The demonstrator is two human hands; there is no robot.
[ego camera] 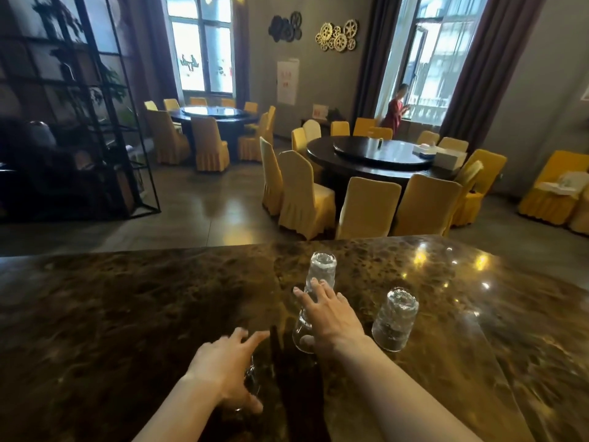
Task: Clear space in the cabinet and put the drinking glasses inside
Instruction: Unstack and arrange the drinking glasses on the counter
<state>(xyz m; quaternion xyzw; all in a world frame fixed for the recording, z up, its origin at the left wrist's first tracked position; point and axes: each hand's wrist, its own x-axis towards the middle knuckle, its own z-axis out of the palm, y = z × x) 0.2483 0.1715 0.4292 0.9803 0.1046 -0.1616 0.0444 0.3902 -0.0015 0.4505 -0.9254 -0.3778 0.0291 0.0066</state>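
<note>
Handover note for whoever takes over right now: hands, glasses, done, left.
Left hand: over a near glass on the counter, thumb and fingers around it; motion blur, grip not certain.
Right hand: fingers spread over the middle glass, thumb at its rim; looks like a grasp just forming.
Other glasses: one upside down behind the right hand, one upside down to the right, both free.
Done: nothing visibly stored; the cabinet is out of view.
Left: pick up the glasses, clear cabinet space, put all four inside.

hands (pixel 331 317) over upturned glasses (pixel 395 319), marble counter (pixel 127 314), yellow chairs (pixel 302 193)
</note>
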